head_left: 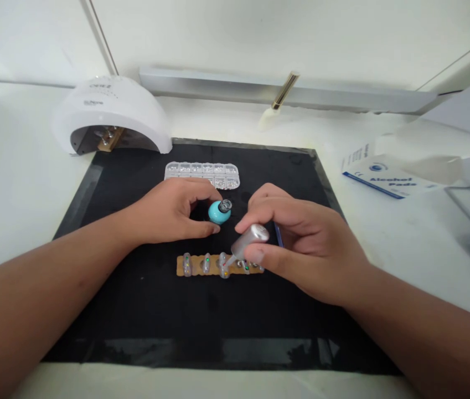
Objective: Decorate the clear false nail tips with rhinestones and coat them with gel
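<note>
My left hand [180, 210] holds a turquoise nail polish bottle [218, 213] between thumb and fingers; its black neck is uncapped and leans to the right. In my right hand [297, 238] a silver nail polish brush cap [249, 241] is pinched, tilted so its brush points down and left. The brush tip is at one of the false nails [223, 266], a glittery one with coloured gems. Several such nails stand in a row on a tan strip [196, 267]; my right thumb is close above the right-hand ones.
A clear compartment case [202, 168] of small gems lies behind my left hand. A white nail lamp [114, 111] with a wooden piece inside stands back left. A gold-handled brush [285, 91] leans at the back. At right is an alcohol pads box [392, 172]. A black mat [143, 316] covers the table's middle.
</note>
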